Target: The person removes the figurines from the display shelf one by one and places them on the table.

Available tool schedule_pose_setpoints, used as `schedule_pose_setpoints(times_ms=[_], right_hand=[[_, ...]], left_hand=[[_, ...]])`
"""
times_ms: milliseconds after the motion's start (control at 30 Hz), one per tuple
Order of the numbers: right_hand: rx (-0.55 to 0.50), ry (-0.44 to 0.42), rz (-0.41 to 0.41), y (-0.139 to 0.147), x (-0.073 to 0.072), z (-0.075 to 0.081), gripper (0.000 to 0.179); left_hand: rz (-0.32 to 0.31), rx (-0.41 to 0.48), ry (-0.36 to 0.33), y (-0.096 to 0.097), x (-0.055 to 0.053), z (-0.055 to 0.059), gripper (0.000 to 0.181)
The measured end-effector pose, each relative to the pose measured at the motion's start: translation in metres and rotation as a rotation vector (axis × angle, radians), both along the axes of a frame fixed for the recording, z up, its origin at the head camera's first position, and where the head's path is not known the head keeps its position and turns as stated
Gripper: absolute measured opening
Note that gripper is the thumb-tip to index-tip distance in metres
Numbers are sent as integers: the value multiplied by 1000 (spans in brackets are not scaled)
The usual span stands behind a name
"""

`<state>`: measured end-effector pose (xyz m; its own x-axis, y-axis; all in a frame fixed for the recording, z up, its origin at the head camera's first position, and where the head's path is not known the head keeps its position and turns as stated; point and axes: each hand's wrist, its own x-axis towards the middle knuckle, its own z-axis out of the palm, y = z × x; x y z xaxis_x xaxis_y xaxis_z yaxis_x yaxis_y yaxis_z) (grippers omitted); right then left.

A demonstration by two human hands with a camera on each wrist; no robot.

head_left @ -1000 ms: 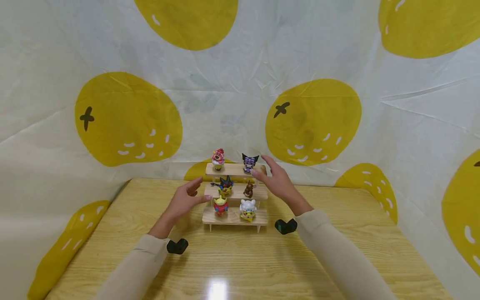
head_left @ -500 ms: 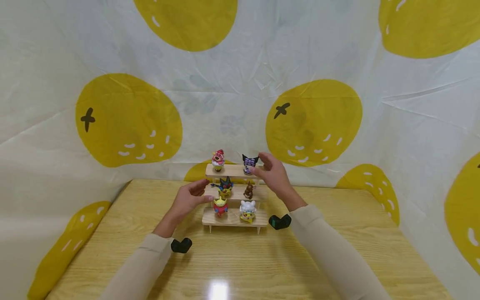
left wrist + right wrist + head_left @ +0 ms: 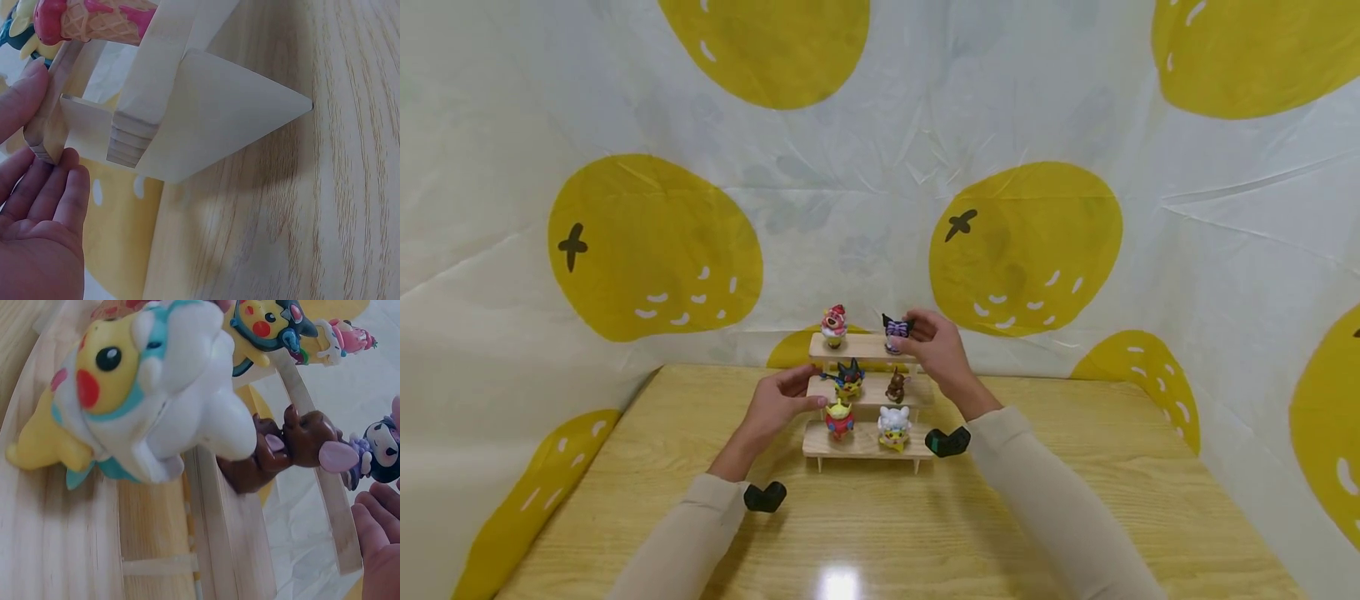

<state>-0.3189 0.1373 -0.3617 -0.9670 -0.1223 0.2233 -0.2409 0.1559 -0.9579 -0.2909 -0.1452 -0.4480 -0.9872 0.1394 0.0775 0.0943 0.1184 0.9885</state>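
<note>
A three-tier wooden display stand (image 3: 861, 347) bears several small figurines. My left hand (image 3: 775, 410) is at the left end of its middle shelf; in the left wrist view the thumb (image 3: 25, 94) and fingers lie on either side of the shelf end (image 3: 45, 134), holding it. On the top shelf my right hand (image 3: 946, 354) pinches the purple figurine (image 3: 896, 330) with black pointed ears, the thumb in front and the fingers behind. The right wrist view shows that figurine (image 3: 380, 450) close to the fingers (image 3: 375, 519); most of the hand is out of that view.
A pink bear figurine (image 3: 833, 323) shares the top shelf. Below stand a black-hooded figurine (image 3: 848, 379), a brown figurine (image 3: 896, 387), a red figurine with a yellow-green head (image 3: 839, 419) and a white-capped yellow figurine (image 3: 894, 427). Patterned cloth (image 3: 850, 208) hangs behind the table (image 3: 880, 517).
My right hand has moved left, its fingers and thumb closing round the purple figurine, which has turned slightly. The left hand has come a little right onto the shelf end.
</note>
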Motion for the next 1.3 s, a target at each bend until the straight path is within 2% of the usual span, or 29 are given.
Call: schedule_pose_setpoints(times_ms=[200,500,1000,1300], right_hand=[[-6,-1,-28,-6,-1,-2,40],[-2,-11,-73,-6,-1,-1,30],[25,-36,-108,-7,-2,2,28],[20,-40,-95,-5,-2,3,28]], left_hand=[[17,-9,15,0,3,-1,67],[10,-9,15,2,2,-3,66],[22,-27,21,4,2,-1,67],[37,-52,6,3,2,-2,64]])
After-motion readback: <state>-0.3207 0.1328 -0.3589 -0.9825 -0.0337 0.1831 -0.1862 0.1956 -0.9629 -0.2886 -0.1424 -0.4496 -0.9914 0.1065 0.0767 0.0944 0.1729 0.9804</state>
